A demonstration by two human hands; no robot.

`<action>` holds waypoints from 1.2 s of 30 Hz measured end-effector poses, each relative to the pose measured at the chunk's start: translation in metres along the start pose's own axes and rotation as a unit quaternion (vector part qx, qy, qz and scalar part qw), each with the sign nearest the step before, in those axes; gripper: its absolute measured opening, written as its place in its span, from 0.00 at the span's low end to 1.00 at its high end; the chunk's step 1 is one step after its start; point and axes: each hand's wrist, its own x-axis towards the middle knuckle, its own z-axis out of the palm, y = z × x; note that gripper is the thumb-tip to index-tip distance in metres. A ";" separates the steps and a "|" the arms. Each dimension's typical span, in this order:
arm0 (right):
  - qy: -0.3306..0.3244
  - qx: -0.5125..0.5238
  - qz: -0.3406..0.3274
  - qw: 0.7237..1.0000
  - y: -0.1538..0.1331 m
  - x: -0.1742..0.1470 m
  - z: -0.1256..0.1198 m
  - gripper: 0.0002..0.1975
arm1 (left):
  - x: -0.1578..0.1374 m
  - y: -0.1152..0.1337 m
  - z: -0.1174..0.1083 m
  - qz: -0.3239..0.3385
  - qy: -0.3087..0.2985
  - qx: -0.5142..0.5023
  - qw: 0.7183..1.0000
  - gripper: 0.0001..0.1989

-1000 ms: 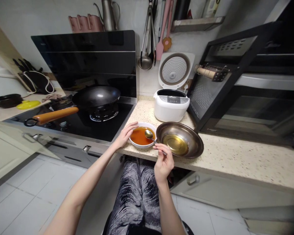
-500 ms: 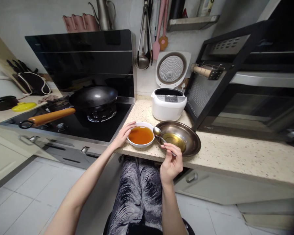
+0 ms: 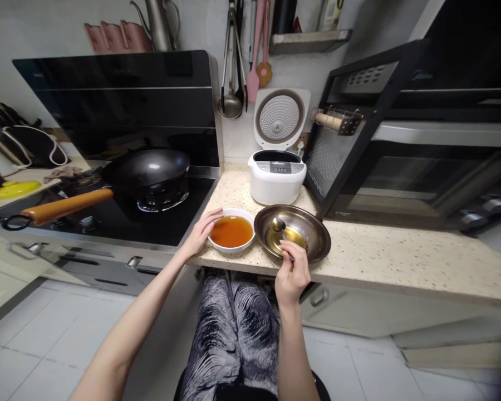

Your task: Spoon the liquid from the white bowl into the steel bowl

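A white bowl (image 3: 232, 250) of clear orange-brown liquid sits near the counter's front edge. My left hand (image 3: 199, 233) holds its left rim, fingers stretched along the far side and the thumb near the edge. Right beside the bowl is a round metal basin (image 3: 317, 236) with some yellowish liquid at its bottom. In a pinch grip, my right hand (image 3: 293, 272) has a metal spoon (image 3: 278, 225) by the handle. The spoon's head is over the basin's left part; whether it touches the liquid I cannot tell.
Behind the basin stands a white rice cooker (image 3: 278, 181) with its lid raised. On the left, a black wok (image 3: 148, 167) rests on the stove, its wooden handle (image 3: 67, 206) pointing toward me. A dark oven (image 3: 426, 178) is at the right. Utensils (image 3: 230, 103) hang on the wall.
The spoon has moved from the gap between bowl and basin to the right, over the basin. My left hand stays at the bowl. The view has turned slightly right.
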 end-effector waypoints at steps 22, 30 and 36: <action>-0.062 -0.003 -0.030 0.998 0.004 0.002 -0.005 0.15 | 0.000 -0.003 0.001 -0.002 0.004 -0.003 1.000 0.23; 0.027 0.055 0.008 0.998 -0.010 -0.001 0.004 0.10 | 0.000 0.000 0.001 -0.007 0.003 -0.008 1.000 0.22; -0.005 0.101 0.005 0.995 -0.022 -0.009 0.013 0.09 | 0.000 0.002 0.001 -0.005 0.003 -0.013 1.000 0.22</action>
